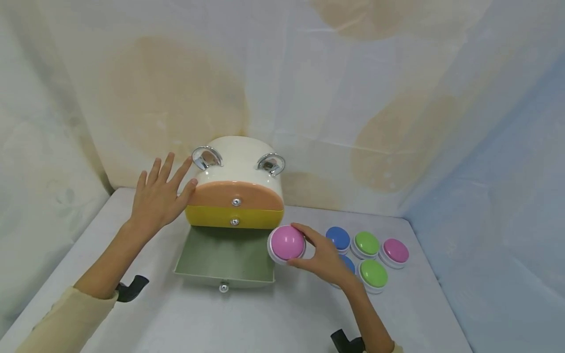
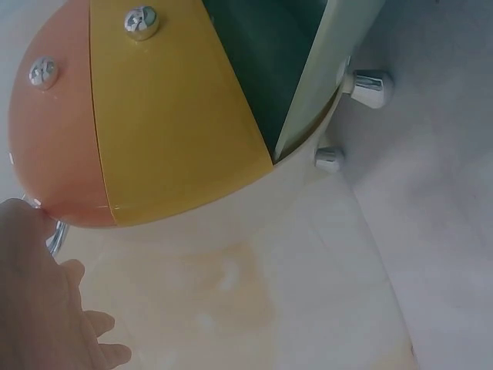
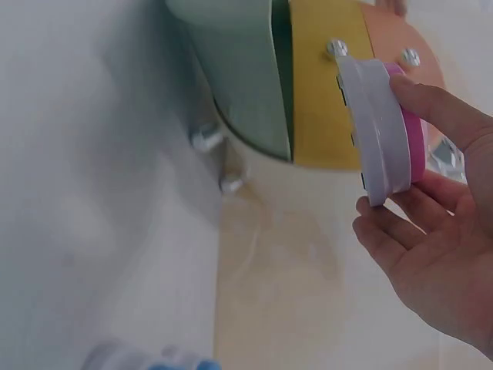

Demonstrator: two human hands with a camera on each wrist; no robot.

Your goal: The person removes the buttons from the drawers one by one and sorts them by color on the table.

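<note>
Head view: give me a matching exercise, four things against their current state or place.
Things:
1. green drawer
2. yellow drawer
3. pink button
4. left hand

States:
A. closed
B. held by the right hand
C. pulled out
D. fingers spread, thumb touching the organiser's side

Pairs: 1-C, 2-A, 3-B, 4-D

blue button (image 1: 347, 263) mostly hidden behind right hand (image 1: 324, 256), blurred buttons (image 3: 146, 359) cut off at wrist-view edge
</note>
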